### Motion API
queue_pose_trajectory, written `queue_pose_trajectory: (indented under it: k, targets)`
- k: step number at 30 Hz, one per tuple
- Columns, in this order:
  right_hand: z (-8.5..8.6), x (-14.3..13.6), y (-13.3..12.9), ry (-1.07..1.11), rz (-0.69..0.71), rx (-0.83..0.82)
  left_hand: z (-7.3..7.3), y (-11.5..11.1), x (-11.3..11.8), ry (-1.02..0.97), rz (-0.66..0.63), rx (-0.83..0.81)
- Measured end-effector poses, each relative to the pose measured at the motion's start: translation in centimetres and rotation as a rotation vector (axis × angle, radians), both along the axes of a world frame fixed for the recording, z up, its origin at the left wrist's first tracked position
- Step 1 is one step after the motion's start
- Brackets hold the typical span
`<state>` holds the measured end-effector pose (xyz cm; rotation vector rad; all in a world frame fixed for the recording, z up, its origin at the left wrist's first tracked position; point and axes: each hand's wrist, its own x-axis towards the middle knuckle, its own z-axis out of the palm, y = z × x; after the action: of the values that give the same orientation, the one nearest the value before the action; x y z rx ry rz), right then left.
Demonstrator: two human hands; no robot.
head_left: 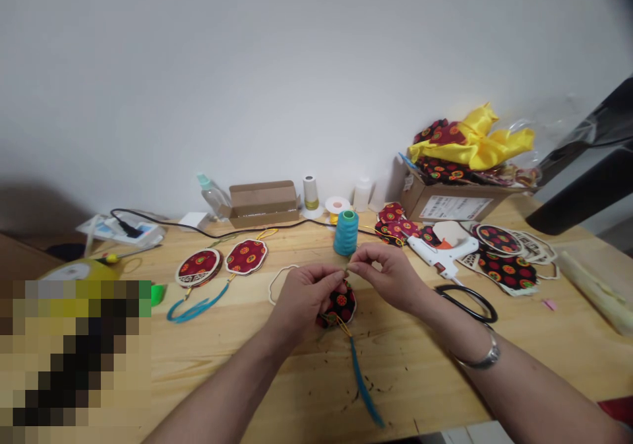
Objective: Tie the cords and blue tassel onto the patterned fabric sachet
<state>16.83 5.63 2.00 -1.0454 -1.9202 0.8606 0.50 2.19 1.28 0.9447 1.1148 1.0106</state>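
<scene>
My left hand (312,289) and my right hand (380,274) meet at the fingertips over the middle of the table, both closed in a pinch. Between them shows a bit of thin cord (347,269); its full run is hidden by my fingers. Just below, partly covered by my left hand, is a black and red patterned fabric pendant (342,305). From its lower end a yellow cord leads to a long teal tassel (362,383) lying toward me. A cone of teal thread (346,234) stands upright right behind my hands.
Two red pendants (246,257) with teal tassels lie at left. To the right are a white glue gun (442,254), its black cable (467,304), and patterned pieces (509,272). A cardboard box (448,203) heaped with fabric, bottles and an open small box (264,203) line the wall.
</scene>
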Motion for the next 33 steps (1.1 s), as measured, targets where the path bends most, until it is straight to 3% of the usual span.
queue_pose_trajectory:
  k: [9,16,21,27,33]
  targets:
    - [-0.2,0.1,0.4,0.166,-0.003,-0.112,0.1,0.2,0.2,-0.068,-0.001,-0.026]
    - [-0.3,0.4,0.8,0.225,0.133,-0.431,0.0,0.2,0.1,-0.134,0.010,-0.008]
    - [-0.7,0.0,0.7,0.280,0.154,-0.527,-0.1,0.3,0.0,-0.148,-0.001,0.002]
    - [-1.0,-0.5,0.6,0.236,0.048,-0.403,-0.5,0.3,0.0,-0.130,0.001,0.021]
    - [-1.6,-0.2,0.1,0.014,-0.005,-0.036,-0.5,0.4,0.0,-0.035,0.027,0.065]
